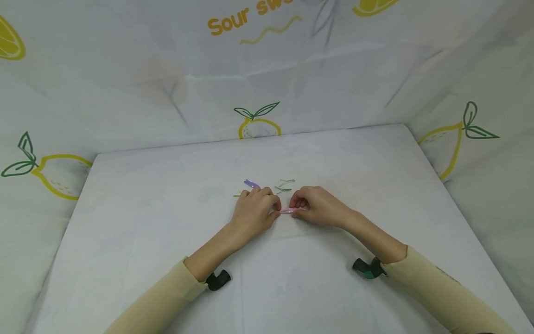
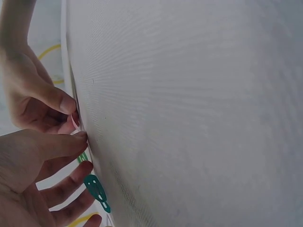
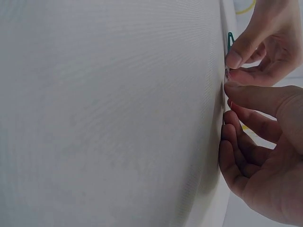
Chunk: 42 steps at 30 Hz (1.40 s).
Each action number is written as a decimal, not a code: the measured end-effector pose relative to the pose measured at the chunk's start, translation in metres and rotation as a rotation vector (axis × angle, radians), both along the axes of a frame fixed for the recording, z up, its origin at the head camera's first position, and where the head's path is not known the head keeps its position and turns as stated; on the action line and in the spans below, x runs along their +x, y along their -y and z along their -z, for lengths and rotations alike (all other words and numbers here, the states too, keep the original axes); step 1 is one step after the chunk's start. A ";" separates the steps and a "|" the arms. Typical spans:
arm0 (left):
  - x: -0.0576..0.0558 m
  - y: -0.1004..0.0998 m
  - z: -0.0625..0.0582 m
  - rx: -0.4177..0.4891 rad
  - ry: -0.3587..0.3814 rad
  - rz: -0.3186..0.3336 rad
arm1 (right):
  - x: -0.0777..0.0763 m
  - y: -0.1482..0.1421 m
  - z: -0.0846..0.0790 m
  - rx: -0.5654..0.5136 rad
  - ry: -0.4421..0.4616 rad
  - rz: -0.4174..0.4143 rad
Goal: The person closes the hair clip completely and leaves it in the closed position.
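A small pink snap hair clip (image 1: 287, 210) lies between the two hands, low over the white table. Its left end is pinched between thumb and index finger of my left hand (image 1: 255, 211). From the other side, the thumb and fingertips of my right hand (image 1: 319, 206) pinch its right end. The right wrist view shows the thumbs of the left hand (image 3: 272, 47) and right hand (image 3: 270, 156) close together, with most of the clip hidden. Beyond the left fingers, a teal snap hair clip (image 2: 96, 189) shows in the left wrist view.
Behind the left hand lies a purple hair clip (image 1: 251, 183), with a yellow clip (image 1: 237, 195) partly hidden beside that hand. Thin green clips (image 1: 283, 189) lie just behind the gap between the hands. A lemon-print cloth (image 1: 333, 93) hangs around the white table (image 1: 167, 199).
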<state>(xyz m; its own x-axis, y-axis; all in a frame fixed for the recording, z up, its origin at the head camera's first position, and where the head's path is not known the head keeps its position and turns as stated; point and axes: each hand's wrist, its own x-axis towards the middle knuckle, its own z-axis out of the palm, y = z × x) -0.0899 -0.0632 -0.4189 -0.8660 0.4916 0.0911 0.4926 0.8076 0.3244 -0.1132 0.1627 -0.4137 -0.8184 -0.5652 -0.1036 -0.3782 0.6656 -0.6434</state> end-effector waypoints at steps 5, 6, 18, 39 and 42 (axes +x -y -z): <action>0.001 0.000 0.001 0.001 -0.011 0.003 | 0.000 0.000 0.001 0.004 -0.004 0.000; 0.001 0.000 0.001 0.001 -0.012 0.004 | 0.000 0.000 0.001 0.003 -0.005 -0.001; 0.000 0.000 0.002 -0.017 -0.021 -0.002 | 0.000 0.001 0.002 -0.001 -0.008 0.004; -0.009 0.000 -0.004 -0.025 0.048 -0.017 | -0.010 -0.003 0.005 -0.046 0.003 0.057; -0.010 0.000 -0.005 -0.017 0.062 -0.024 | -0.012 -0.003 0.004 -0.042 0.008 0.070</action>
